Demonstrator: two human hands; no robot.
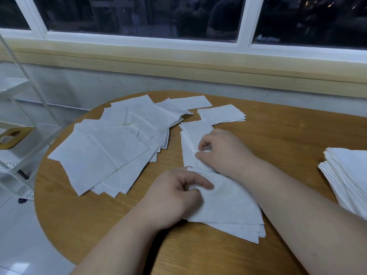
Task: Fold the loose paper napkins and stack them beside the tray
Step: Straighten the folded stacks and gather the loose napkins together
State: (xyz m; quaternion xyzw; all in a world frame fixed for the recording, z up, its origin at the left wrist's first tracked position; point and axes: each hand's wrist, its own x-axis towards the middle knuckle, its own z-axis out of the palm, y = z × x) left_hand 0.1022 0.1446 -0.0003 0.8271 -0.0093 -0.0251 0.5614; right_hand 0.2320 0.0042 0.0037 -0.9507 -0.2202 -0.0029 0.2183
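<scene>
A long white napkin (224, 197) folded in half lies in front of me on the round wooden table (278, 132). My right hand (220, 149) pinches its far part with fingers curled. My left hand (174, 193) grips its near left edge between thumb and fingers. To the left spreads a loose pile of unfolded napkins (111, 147). A small stack of folded napkins (220, 114) lies behind the right hand. At the right edge sits a thick stack of napkins (345, 175). No tray is in view.
A white wire rack (17, 139) with a yellowish tape dispenser (12, 135) stands left of the table. A wall and windowsill run behind the table. Pale floor tiles show at lower left.
</scene>
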